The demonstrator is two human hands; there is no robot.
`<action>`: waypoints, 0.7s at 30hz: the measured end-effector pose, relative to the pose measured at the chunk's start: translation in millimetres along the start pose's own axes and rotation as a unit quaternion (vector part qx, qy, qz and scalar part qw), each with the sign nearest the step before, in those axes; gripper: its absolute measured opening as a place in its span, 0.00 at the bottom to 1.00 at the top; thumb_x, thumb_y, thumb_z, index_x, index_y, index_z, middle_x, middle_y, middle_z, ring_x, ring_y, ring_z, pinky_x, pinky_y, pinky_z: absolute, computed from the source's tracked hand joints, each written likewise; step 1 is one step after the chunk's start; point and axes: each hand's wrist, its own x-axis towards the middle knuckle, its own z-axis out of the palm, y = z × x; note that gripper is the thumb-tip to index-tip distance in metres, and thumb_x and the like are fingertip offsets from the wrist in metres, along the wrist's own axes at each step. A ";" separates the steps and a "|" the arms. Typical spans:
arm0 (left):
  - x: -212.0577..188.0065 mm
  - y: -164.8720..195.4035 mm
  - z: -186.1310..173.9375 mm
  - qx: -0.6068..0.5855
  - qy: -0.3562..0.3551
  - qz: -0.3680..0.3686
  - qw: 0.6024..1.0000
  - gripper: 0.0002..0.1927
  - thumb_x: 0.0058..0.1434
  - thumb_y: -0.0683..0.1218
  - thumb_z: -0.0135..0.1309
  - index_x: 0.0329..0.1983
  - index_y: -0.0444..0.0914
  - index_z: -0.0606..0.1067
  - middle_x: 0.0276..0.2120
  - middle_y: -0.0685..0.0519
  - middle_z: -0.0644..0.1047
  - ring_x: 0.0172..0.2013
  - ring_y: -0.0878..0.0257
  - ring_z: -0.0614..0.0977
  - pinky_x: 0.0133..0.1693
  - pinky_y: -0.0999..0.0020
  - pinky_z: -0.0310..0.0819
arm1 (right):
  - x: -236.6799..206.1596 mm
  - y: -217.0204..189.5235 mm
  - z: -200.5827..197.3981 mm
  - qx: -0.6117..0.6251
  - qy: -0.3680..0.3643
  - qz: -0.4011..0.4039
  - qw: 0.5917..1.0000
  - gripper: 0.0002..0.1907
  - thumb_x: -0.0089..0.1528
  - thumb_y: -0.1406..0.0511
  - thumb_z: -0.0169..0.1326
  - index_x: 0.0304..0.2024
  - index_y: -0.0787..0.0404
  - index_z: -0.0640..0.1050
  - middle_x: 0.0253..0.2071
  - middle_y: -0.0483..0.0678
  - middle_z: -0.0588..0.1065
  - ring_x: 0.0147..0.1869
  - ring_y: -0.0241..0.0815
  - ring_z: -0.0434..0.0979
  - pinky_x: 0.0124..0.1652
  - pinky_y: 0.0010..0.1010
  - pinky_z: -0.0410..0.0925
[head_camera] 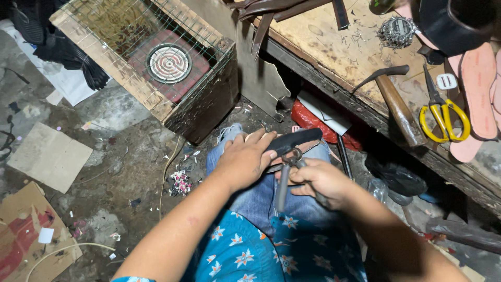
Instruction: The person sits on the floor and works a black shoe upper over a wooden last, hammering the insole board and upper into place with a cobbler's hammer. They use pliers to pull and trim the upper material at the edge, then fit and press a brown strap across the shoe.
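My left hand [244, 159] presses down on a dark shoe sole [298, 139] that rests on my knee, fingers spread over its near end. My right hand [319, 179] grips the handles of metal pincers [286, 175], whose jaws meet the sole's edge just beside my left thumb. My jeans-clad leg [261, 201] lies beneath both hands.
On the wooden workbench [334, 49] at the right lie a hammer [397, 104], yellow-handled scissors [442, 117], pink insoles [477, 89] and a pile of nails [395, 31]. A wire-covered wooden box with an electric coil heater [168, 62] stands at upper left. Cardboard scraps [49, 155] litter the floor.
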 end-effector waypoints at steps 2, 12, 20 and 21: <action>-8.6 2.9 3.7 0.038 0.040 0.019 0.998 0.28 0.65 0.59 0.47 0.67 0.49 0.67 0.66 0.48 0.68 0.59 0.41 0.71 0.54 0.43 0.64 | -7.5 -10.8 -7.4 -0.029 -0.003 0.005 1.000 0.22 0.61 0.67 0.51 0.59 0.59 0.76 0.47 0.52 0.80 0.46 0.45 0.79 0.45 0.41 0.73; -2.1 -4.9 7.6 -0.005 0.036 0.022 0.999 0.27 0.66 0.58 0.48 0.66 0.47 0.68 0.65 0.48 0.69 0.57 0.43 0.73 0.55 0.46 0.66 | 5.8 9.1 -4.2 -0.523 0.211 -0.293 0.772 0.18 0.64 0.59 0.51 0.52 0.64 0.74 0.47 0.63 0.77 0.53 0.63 0.76 0.52 0.47 0.68; 19.2 9.0 -2.1 -0.052 -0.046 -0.059 0.996 0.27 0.66 0.63 0.42 0.65 0.52 0.69 0.63 0.51 0.71 0.55 0.39 0.73 0.56 0.42 0.64 | 9.6 17.4 1.9 -0.529 0.237 -0.297 0.759 0.16 0.63 0.61 0.51 0.50 0.63 0.73 0.47 0.61 0.78 0.54 0.62 0.76 0.53 0.48 0.67; 20.2 9.7 -2.2 -0.061 -0.040 -0.051 0.996 0.27 0.66 0.63 0.42 0.65 0.52 0.70 0.63 0.51 0.70 0.55 0.38 0.72 0.56 0.41 0.63 | 7.5 16.0 3.2 -0.531 0.235 -0.303 0.756 0.16 0.63 0.61 0.51 0.50 0.63 0.73 0.47 0.62 0.78 0.54 0.62 0.76 0.53 0.48 0.67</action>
